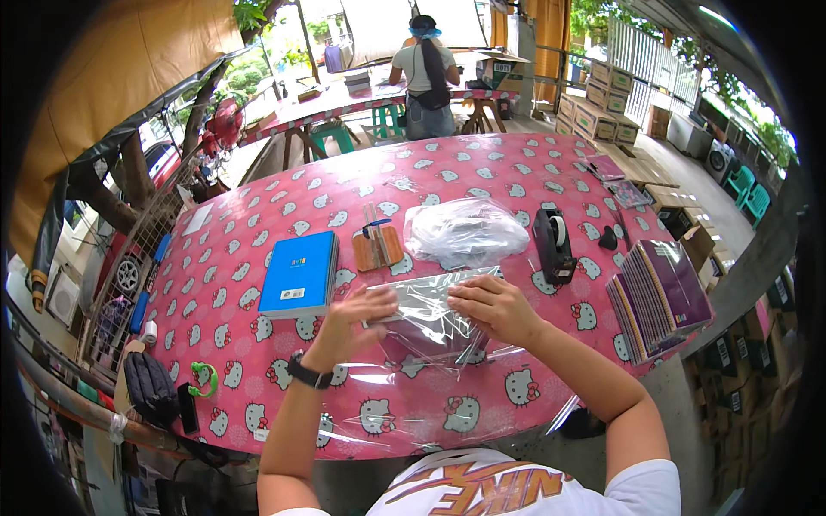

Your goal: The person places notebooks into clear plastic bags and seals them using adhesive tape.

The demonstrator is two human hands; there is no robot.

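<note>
A purple spiral notebook stack lies before me under clear plastic film, which shines and spreads loosely toward my side of the table. My left hand, wearing a black wristband, rests stretched fingers on the left part of the film; its thumb is slightly blurred. Across the right part, my right hand lays its fingers flat on the wrapped top, its thumb hidden. Beyond the stack is a crumpled heap of clear plastic. A blue notebook stack sits left of my hands.
A wooden block with a blue-handled tool and a black tape dispenser stand farther back. Purple spiral notebooks are piled at right. A phone and black bag lie left. A person stands at the far table.
</note>
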